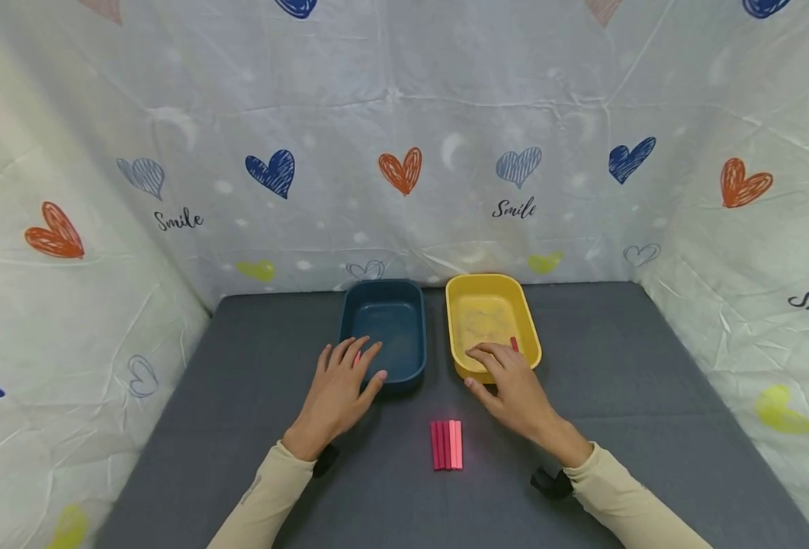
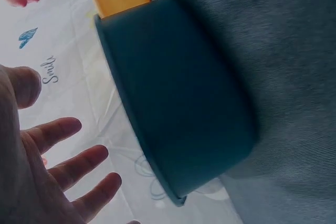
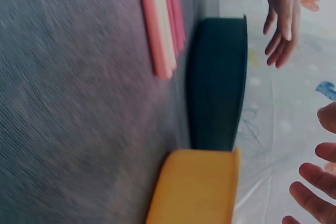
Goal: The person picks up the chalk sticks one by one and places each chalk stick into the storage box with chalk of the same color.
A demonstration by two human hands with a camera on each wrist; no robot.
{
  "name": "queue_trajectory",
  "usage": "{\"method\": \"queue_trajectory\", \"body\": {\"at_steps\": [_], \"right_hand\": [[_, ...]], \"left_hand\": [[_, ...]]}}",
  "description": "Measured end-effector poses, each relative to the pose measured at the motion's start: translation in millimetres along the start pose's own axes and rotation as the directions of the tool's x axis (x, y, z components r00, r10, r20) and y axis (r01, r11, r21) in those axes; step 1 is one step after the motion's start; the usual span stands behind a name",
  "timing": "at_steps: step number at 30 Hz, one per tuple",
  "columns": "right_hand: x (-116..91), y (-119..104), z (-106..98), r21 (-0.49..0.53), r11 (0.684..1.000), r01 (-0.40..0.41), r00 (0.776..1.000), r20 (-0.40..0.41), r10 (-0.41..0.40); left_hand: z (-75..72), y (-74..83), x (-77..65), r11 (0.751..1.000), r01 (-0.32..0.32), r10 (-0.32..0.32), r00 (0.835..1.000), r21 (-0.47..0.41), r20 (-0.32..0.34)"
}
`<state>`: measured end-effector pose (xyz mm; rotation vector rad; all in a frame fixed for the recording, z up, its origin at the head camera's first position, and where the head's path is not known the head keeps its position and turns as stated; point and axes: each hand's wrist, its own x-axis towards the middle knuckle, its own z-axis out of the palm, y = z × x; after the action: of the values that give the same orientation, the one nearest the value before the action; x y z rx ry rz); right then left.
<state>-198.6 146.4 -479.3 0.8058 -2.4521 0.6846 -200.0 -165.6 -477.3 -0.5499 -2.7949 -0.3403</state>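
My left hand (image 1: 338, 390) is over the near left corner of a dark blue tub (image 1: 404, 324), fingers spread and relaxed. A bit of pink (image 1: 357, 357) shows between those fingers. In the left wrist view its fingertips are apart, beside the tub's rim, with nothing gripped. Over the near end of a yellow tub (image 1: 454, 320) is my right hand (image 1: 518, 390), fingers loosely bent and separate. A dark red stick (image 1: 515, 344) shows in that tub just past the knuckles. Between the wrists, several slim sticks (image 1: 447, 445), dark pink to light pink, lie side by side on the table.
The two tubs stand next to each other at the back of the grey-covered table (image 1: 267, 328). A white curtain (image 1: 335, 229) printed with hearts hangs behind and along both sides. A dark strap (image 1: 551, 483) shows at the right wrist.
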Motion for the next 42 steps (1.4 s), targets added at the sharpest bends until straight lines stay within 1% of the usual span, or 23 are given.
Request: {"method": "queue_trajectory", "body": {"at_steps": [2,7,10,15,20,25,29,33,39,42], "right_hand": [[-3.6,-3.4,1.0,0.007,1.0,-0.008,1.0,0.005,0.008],[-13.6,-9.9,5.1,0.027,0.999,-0.029,0.999,0.039,0.028],[-19.6,-12.1,8.1,0.047,0.998,-0.038,0.997,0.063,0.035],[-27.9,-14.6,13.6,0.082,0.995,-0.061,0.992,0.113,0.052],[-34.5,-15.9,18.3,0.109,0.99,-0.088,0.982,0.176,0.068],[-39.3,-16.5,21.2,0.119,0.987,-0.109,0.965,0.251,0.076],[-42.7,-17.7,21.8,0.12,0.984,-0.132,0.943,0.321,0.087],[-46.2,-18.8,22.6,0.105,0.983,-0.152,0.917,0.386,0.1],[-49.3,-20.2,25.1,0.07,0.986,-0.148,0.894,0.436,0.103],[-51.0,-20.6,26.5,0.059,0.986,-0.155,0.876,0.47,0.109]], "left_hand": [[2.7,-0.9,-2.4,1.0,-0.003,0.003,1.0,0.007,-0.003],[8.4,-2.6,-8.3,0.999,-0.031,0.032,0.998,0.023,-0.051],[11.4,-4.4,-11.1,0.998,-0.047,0.049,0.997,0.036,-0.064],[14.5,-7.4,-14.7,0.997,-0.053,0.056,0.997,0.055,-0.057],[17.9,-10.4,-16.5,0.997,-0.052,0.054,0.998,0.061,-0.038],[22.3,-13.2,-17.0,0.997,-0.051,0.052,0.999,0.053,-0.016],[26.0,-15.0,-17.4,0.997,-0.055,0.055,0.998,0.049,-0.006],[29.0,-16.4,-17.6,0.995,-0.082,0.084,0.996,0.059,-0.029],[31.0,-18.2,-16.7,0.99,-0.119,0.124,0.991,0.071,-0.06],[31.3,-19.2,-16.7,0.99,-0.127,0.131,0.989,0.066,-0.065]]}}
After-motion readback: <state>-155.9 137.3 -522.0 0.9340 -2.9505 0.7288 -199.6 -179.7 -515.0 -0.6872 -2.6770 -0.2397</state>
